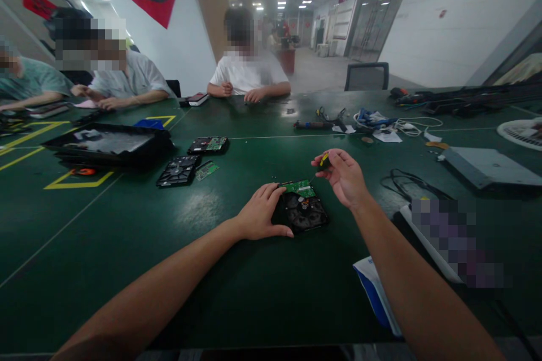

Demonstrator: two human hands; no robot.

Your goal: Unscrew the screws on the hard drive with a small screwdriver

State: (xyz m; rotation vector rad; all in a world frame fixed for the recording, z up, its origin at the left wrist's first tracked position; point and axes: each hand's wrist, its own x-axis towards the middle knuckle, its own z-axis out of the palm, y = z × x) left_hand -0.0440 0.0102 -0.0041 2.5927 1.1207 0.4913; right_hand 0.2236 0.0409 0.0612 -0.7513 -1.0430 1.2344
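A hard disk drive (305, 213) lies on the green table in front of me, its green circuit board (298, 188) facing up at the far end. My left hand (263, 211) grips the drive's left side, fingers at the far left corner and thumb along the near edge. In my right hand (344, 176) is a small screwdriver (324, 162) with a black and yellow handle, pinched between thumb and fingers. Its thin shaft slants down to the board's right corner; whether the tip sits in a screw is too small to tell. Tiny screws (274, 177) lie just beyond the drive.
Two more drives (178, 171) (209, 145) and a loose circuit board (207, 170) lie to the left, near a black tray (110, 144). Cables (375, 119), a grey metal box (491, 166) and a blue-white packet (376, 293) are right. Several people sit across the table.
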